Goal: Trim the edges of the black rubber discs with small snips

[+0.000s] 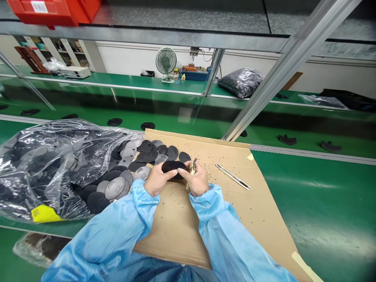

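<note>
Both my hands hold one black oval disc point(174, 166) over the cardboard sheet point(182, 231). My left hand point(156, 179) grips its left end, thumb on top. With the thumb of my right hand point(198, 180) I press the disc's right end. Tucked in that same hand is a small cutting tool point(193, 167) with pale handles and metal jaws pointing away from me; it looks like nippers. Left of my hands lies a loose heap of black and grey oval discs point(117, 188), some with moulded marks. A slim pale knife point(233, 177) rests on the cardboard to the right.
A clear plastic bag point(53, 156) full of discs spreads over the left side. Tiny black scraps dot the cardboard. Behind it, single black parts point(287, 140) lie along a green belt point(182, 113). A slanted metal post point(282, 74) and an overhead shelf with a red bin point(55, 11) stand close.
</note>
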### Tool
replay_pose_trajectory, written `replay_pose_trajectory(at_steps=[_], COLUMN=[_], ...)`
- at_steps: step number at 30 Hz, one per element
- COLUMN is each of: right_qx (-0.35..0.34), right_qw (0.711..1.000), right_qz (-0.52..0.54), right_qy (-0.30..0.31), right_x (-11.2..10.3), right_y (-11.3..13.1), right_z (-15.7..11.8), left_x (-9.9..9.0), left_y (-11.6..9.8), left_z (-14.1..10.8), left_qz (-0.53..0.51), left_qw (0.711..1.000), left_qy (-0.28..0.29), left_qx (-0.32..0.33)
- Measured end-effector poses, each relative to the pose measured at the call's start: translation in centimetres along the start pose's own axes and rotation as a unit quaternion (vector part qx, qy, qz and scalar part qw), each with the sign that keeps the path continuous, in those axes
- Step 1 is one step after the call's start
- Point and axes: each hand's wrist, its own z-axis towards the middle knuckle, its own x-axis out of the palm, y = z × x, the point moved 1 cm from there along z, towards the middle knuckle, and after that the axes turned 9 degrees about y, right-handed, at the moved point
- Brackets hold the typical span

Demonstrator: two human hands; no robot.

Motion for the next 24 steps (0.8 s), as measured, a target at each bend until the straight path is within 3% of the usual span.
replay_pose_trajectory(at_steps=[4, 9, 17, 24], right_qx=[-0.010, -0.071, -0.153, -0.201], right_qw=[1.000, 0.995, 0.977, 0.964], right_qz=[-0.020, -0.040, -0.147, -0.170], right_qy=[-0.001, 0.049, 0.018, 0.024], right_x=[0.4, 0.7, 0.8, 0.8], right_y=[-0.1, -0.1, 0.7, 1.0], right_z=[-0.1, -0.7, -1.2, -1.3], left_x=[0.1, -0.5, -0.5, -0.5], left_y=[-0.3, -0.8, -0.8, -0.9], left_z=[0.2, 0.5, 0.3, 0.1], left_qz=[-0.072, -0.140, -0.158, -0.145], left_qw=[0.997, 0.983, 0.976, 0.978], left_qy=[-0.002, -0.044, 0.024, 0.034], left_qx=[-0.012, -0.108, -0.147, -0.145])
